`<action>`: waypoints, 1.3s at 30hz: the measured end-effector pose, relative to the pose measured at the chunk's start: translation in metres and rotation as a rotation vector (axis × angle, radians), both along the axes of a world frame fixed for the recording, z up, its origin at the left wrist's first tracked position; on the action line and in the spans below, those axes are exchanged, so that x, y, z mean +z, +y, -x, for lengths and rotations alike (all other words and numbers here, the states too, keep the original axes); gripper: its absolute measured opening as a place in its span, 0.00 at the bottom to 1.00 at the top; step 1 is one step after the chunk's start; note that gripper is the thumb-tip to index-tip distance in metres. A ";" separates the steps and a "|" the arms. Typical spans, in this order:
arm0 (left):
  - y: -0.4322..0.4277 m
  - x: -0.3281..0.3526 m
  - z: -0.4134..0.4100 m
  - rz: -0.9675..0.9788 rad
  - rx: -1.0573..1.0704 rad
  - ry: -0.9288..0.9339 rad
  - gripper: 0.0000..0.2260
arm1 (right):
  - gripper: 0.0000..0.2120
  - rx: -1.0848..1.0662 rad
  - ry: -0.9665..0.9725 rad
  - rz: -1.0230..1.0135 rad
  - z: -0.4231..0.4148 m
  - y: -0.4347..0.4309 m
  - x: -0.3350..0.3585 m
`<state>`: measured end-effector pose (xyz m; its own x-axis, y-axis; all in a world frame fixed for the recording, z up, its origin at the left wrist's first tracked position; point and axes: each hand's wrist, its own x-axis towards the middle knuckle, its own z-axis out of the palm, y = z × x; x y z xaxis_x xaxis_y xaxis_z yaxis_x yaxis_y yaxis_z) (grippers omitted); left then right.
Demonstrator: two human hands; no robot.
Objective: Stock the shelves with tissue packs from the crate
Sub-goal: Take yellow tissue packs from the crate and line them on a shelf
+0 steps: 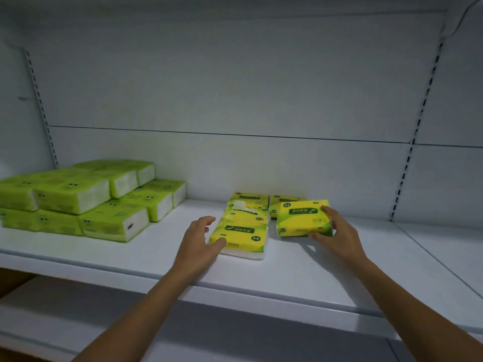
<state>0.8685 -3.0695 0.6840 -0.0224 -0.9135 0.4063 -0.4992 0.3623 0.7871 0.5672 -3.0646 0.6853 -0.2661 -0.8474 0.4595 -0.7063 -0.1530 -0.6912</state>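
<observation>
Big white shelf (287, 270) w/ a white back wall (235, 87). Two posts w/ dark slots go up the wall, one at the left (41, 105) & one at the right (423, 105). A thin white cable (462, 17) hangs at the top right corner. Another white shelf (78, 317) sits lower down.

At the left end of the shelf is a pile of green tissue packs (78, 199), two layers high, going from the front edge back to the wall.

Mid shelf there is a row of yellow packs going front to back. The front yellow pack (240, 235) lies flat. Behind it, touching, is a pack w/ white tissue sticking out (244, 207), then more packs at the wall (286, 199).

R hand (337, 231) comes in from the bottom right, arm stretched out. It grips the held yellow pack (303, 218): thumb on the near low edge, fingers over the top right corner. This pack is tilted, its face turned up to the camera, just right of the row & in front of the back packs. Can't tell if its low edge sits on the shelf.

L hand (200, 239) reaches over the front edge, blurry. Thumb is at the near left corner of the front yellow pack. Fingers are loosely bent & spread, not closed round anything.
</observation>
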 end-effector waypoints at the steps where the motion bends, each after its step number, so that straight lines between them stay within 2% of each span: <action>1: -0.005 -0.003 0.001 -0.018 0.001 -0.005 0.23 | 0.35 0.007 -0.017 -0.036 0.001 -0.007 -0.005; 3: -0.012 -0.008 0.003 -0.055 0.002 -0.008 0.24 | 0.35 -0.003 -0.006 -0.121 0.001 -0.019 -0.014; 8: -0.020 -0.011 0.007 -0.145 -0.021 -0.057 0.27 | 0.34 -0.024 0.206 -0.386 0.004 -0.038 -0.009; 11: -0.021 -0.012 0.008 -0.129 -0.021 -0.035 0.22 | 0.34 -0.027 0.282 -0.414 0.000 -0.046 -0.003; 17: -0.026 -0.014 0.005 -0.116 -0.031 0.001 0.22 | 0.39 -0.016 0.304 -0.430 -0.015 -0.052 0.001; 20: -0.025 -0.012 0.000 -0.097 -0.033 0.046 0.22 | 0.41 0.052 0.276 -0.356 -0.025 -0.050 0.019; 22: -0.021 -0.009 -0.010 -0.082 -0.012 0.050 0.22 | 0.41 0.138 0.241 -0.201 -0.041 -0.047 0.038; 25: -0.010 0.000 -0.042 -0.040 0.096 0.044 0.23 | 0.33 0.275 0.194 0.067 -0.088 -0.051 0.063; 28: 0.015 0.008 -0.090 -0.006 0.265 0.052 0.27 | 0.27 0.441 0.215 0.214 -0.165 -0.055 0.075; 33: 0.080 0.007 -0.177 -0.006 0.512 0.002 0.21 | 0.28 0.782 0.335 0.257 -0.302 -0.039 0.068; 39: 0.180 -0.013 -0.257 -0.075 0.819 -0.006 0.16 | 0.27 1.105 0.350 0.190 -0.432 0.010 0.034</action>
<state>1.1256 -2.8890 0.6705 0.6608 -0.6661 0.3459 -0.5871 -0.1717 0.7911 0.9995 -3.0544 0.7197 0.7369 -0.4490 0.5053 -0.2726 -0.8815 -0.3856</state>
